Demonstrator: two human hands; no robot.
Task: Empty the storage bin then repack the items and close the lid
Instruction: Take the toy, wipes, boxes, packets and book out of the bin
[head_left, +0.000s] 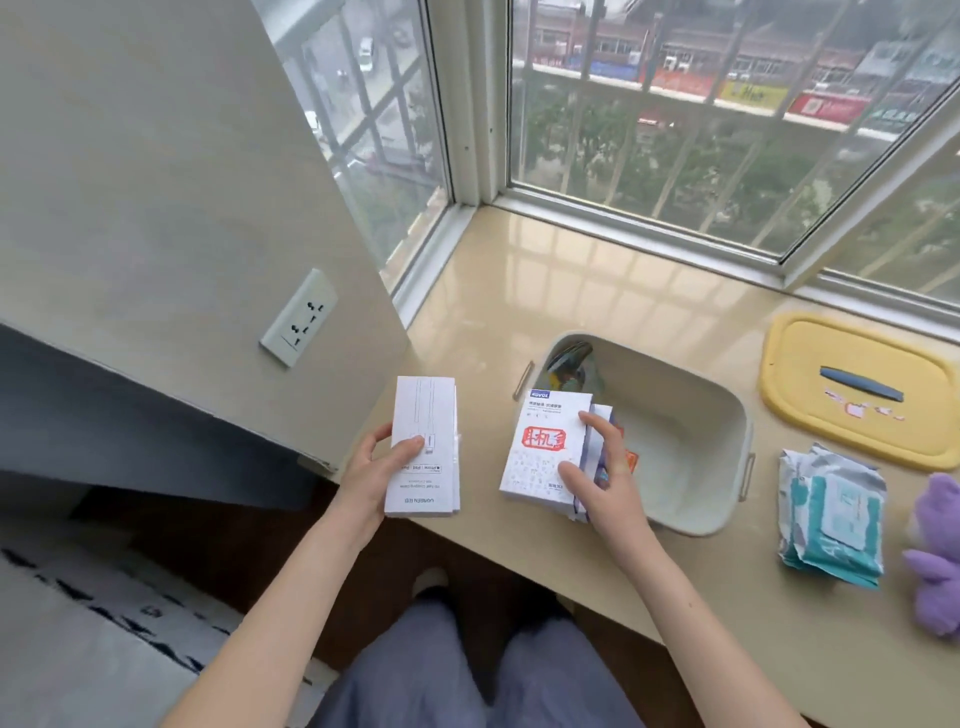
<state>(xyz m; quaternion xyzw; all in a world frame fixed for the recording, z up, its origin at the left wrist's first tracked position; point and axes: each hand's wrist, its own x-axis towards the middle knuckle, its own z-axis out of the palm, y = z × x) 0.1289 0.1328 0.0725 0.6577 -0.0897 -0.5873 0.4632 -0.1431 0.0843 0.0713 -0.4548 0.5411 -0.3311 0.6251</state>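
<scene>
Two hands are occupied, each with cartons. The left hand (371, 470) grips a tall white cable box (423, 447), thumb across its face and fingers curled behind. It is held upright off the left end of the windowsill counter (571, 291). The right hand (602, 478) clasps a stack of white cartons (545, 447) by its right edge, thumb and forefinger showing on the top face.

The storage bin (675, 395) stands open on the counter. The stack hangs over its near left rim. Some dark items lie in the bin's far left corner; what they are cannot be told. The yellow lid (810, 364) lies flat to the right, apart from the bin. Wipe packs (831, 514) and a purple plush toy (935, 551) lie near the counter's right end.

Assessment: whether this is unloading or reloading cannot be settled. Either way the bin's cavity lies right of and beyond the right hand's fingers, which are the nearer. The stack's long axis runs away from the person. The cable box stands further off, to the left of the bin.
</scene>
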